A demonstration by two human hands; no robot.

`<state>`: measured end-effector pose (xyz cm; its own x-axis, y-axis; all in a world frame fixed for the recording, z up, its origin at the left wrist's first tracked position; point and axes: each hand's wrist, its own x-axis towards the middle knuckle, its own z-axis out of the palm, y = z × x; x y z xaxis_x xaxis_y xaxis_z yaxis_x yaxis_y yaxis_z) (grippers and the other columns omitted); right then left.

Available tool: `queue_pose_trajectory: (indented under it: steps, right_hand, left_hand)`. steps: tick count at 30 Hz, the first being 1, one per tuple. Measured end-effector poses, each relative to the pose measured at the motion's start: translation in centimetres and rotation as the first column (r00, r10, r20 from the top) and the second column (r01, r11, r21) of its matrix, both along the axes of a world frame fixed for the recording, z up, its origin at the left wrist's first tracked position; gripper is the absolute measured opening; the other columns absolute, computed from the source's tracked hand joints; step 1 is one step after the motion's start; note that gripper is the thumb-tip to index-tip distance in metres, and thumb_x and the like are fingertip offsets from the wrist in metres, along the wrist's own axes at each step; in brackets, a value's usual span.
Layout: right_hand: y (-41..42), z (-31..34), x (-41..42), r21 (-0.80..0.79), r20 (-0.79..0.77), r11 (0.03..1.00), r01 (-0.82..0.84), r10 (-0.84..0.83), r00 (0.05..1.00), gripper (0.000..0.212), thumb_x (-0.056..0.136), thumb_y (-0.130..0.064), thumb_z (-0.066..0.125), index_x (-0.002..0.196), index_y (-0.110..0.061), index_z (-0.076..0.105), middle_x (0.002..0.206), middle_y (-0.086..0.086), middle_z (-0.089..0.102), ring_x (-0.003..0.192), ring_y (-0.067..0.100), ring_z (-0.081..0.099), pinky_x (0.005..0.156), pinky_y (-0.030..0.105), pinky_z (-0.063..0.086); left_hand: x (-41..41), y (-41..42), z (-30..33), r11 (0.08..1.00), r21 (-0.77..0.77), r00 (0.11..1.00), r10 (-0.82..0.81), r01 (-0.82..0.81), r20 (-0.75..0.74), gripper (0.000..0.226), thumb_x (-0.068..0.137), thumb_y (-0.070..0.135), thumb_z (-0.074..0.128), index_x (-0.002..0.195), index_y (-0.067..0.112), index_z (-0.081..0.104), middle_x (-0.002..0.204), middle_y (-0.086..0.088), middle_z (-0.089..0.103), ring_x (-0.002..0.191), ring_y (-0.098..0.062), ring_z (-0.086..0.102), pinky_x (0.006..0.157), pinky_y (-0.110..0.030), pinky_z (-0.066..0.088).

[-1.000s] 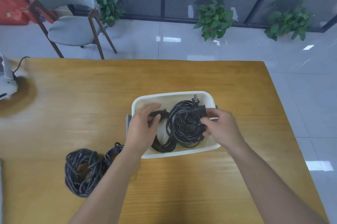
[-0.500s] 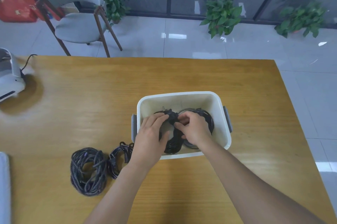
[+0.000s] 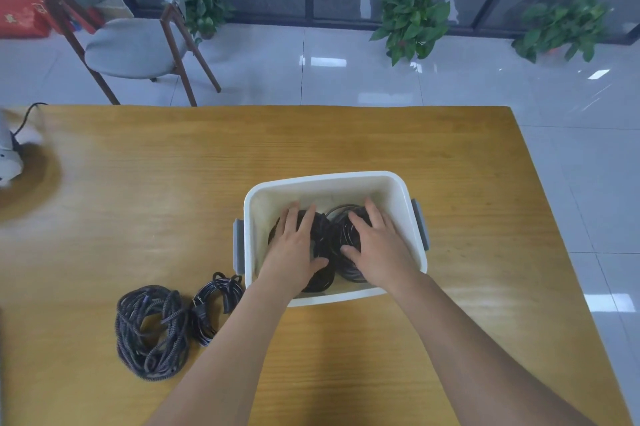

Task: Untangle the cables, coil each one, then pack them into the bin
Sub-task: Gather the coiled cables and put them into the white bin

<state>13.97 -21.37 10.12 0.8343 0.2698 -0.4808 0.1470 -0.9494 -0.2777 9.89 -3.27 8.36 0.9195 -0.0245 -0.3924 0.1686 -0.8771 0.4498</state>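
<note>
Cables, black and coiled, lie in two bundles side by side on the floor of a white plastic bin [image 3: 332, 179] with rounded corners and a grey handle on each side. The bin stands on a wooden table [image 3: 173, 183] with a smooth, honey-coloured grain, a little toward 3 o'clock of centre. The left hand [image 3: 294, 249] lies flat on the left coil [image 3: 320, 235], fingers straight and spread, pressing down without gripping. The right hand [image 3: 377, 245] rests the same way on the right coil [image 3: 346, 235], fingers extended and relaxed, grasping nothing. Outside the bin, toward 8 o'clock, a thick braided cable [image 3: 150, 332] sits in a loose round coil on the table, its rope-like weave dark with a purplish tint. Just beside it, between that coil and the bin, lies a smaller bundle of smooth black cord [image 3: 214, 301]. Beyond the table's far edge, at 11 o'clock, stands a grey padded chair [image 3: 131, 47] with wooden legs on glossy pale floor tiles.
</note>
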Motion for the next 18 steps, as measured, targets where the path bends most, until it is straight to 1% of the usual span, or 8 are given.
queue_pose_trajectory:
  steps: [3, 5, 7, 9, 12, 14, 16, 18]
  right_hand:
    - [0.1, -0.1, 0.3, -0.038, 0.004, 0.998, -0.042, 0.042, 0.999, 0.073, 0.104, -0.049, 0.055, 0.165, -0.026, 0.021, 0.174, 0.003, -0.005, 0.160, 0.027, 0.004, 0.130, 0.043, 0.013]
    - [0.2, 0.1, 0.2, -0.036, 0.019, 0.998, -0.055, 0.055, 0.998, 0.072, 0.104, -0.049, 0.055, 0.165, -0.027, 0.023, 0.175, 0.004, -0.002, 0.160, 0.027, 0.006, 0.130, 0.043, 0.014]
    - [0.1, 0.6, 0.0, 0.007, 0.032, 1.000, -0.025, 0.024, 0.999, 0.071, 0.104, -0.048, 0.057, 0.164, -0.029, 0.025, 0.175, 0.003, 0.003, 0.160, 0.026, 0.009, 0.129, 0.042, 0.016]
    - [0.1, 1.6, -0.5, 0.072, 0.083, 0.997, 0.020, -0.026, 0.996, 0.067, 0.103, -0.047, 0.057, 0.162, -0.032, 0.030, 0.174, 0.003, 0.011, 0.158, 0.026, 0.017, 0.128, 0.042, 0.021]
    - [1.1, 3.6, -2.0, 0.275, 0.162, 0.960, 0.049, -0.097, 0.982, 0.058, 0.101, -0.044, 0.063, 0.154, -0.031, 0.046, 0.167, -0.002, 0.030, 0.148, 0.020, 0.036, 0.119, 0.040, 0.035]
    - [2.3, 5.1, -3.6, 0.440, 0.161, 0.897, 0.037, -0.119, 0.980, 0.053, 0.098, -0.043, 0.067, 0.148, -0.031, 0.053, 0.157, -0.012, 0.040, 0.140, 0.009, 0.044, 0.114, 0.030, 0.038]
    - [3.9, 6.7, -5.4, 0.562, 0.140, 0.827, 0.005, -0.101, 0.985, 0.048, 0.097, -0.039, 0.071, 0.142, -0.033, 0.057, 0.141, -0.021, 0.047, 0.126, -0.001, 0.052, 0.105, 0.025, 0.044]
    - [5.6, 8.1, -7.5, 0.669, 0.126, 0.743, -0.017, -0.090, 0.988, 0.041, 0.095, -0.032, 0.074, 0.135, -0.032, 0.064, 0.125, -0.022, 0.055, 0.109, 0.007, 0.062, 0.092, 0.026, 0.053]
  left_hand:
    - [0.1, 0.1, -0.1, 1.000, -0.011, 1.000, 0.009, -0.010, -0.026, 0.107, 0.091, 0.042, 0.076, 0.165, 0.027, 0.000, 0.172, -0.005, -0.006, 0.159, -0.029, 0.008, 0.122, -0.046, 0.032]
    - [0.0, 0.2, 0.3, 1.000, 0.015, 1.000, 0.002, -0.002, -0.014, 0.106, 0.092, 0.043, 0.075, 0.165, 0.025, 0.002, 0.172, -0.008, -0.003, 0.158, -0.030, 0.011, 0.123, -0.044, 0.030]
    - [-0.2, 0.2, 1.2, 1.000, 0.020, 1.000, -0.002, 0.001, 0.026, 0.101, 0.093, 0.043, 0.073, 0.165, 0.022, 0.006, 0.172, -0.010, 0.001, 0.157, -0.032, 0.015, 0.123, -0.041, 0.029]
    - [-0.6, 0.5, 2.8, 0.999, -0.044, 0.995, 0.019, -0.015, 0.095, 0.094, 0.096, 0.042, 0.071, 0.165, 0.023, 0.010, 0.172, -0.007, 0.006, 0.156, -0.029, 0.018, 0.119, -0.040, 0.033]
    - [-2.3, 1.7, 5.7, 0.980, -0.190, 0.965, 0.100, -0.053, 0.244, 0.082, 0.097, 0.035, 0.069, 0.163, 0.026, 0.022, 0.171, 0.002, 0.016, 0.152, -0.021, 0.025, 0.112, -0.037, 0.039]
    - [-3.9, 3.3, 7.4, 0.959, -0.259, 0.923, 0.202, -0.117, 0.329, 0.074, 0.096, 0.034, 0.071, 0.160, 0.026, 0.033, 0.166, 0.006, 0.028, 0.148, -0.017, 0.031, 0.114, -0.035, 0.038]
    - [-5.7, 5.5, 8.6, 0.917, -0.346, 0.878, 0.324, -0.200, 0.352, 0.069, 0.095, 0.034, 0.072, 0.155, 0.025, 0.041, 0.159, 0.008, 0.037, 0.145, -0.016, 0.037, 0.116, -0.037, 0.037]
    - [-7.5, 8.3, 9.0, 0.881, -0.390, 0.839, 0.414, -0.269, 0.354, 0.065, 0.094, 0.033, 0.074, 0.152, 0.025, 0.044, 0.153, 0.009, 0.043, 0.141, -0.015, 0.043, 0.114, -0.040, 0.042]
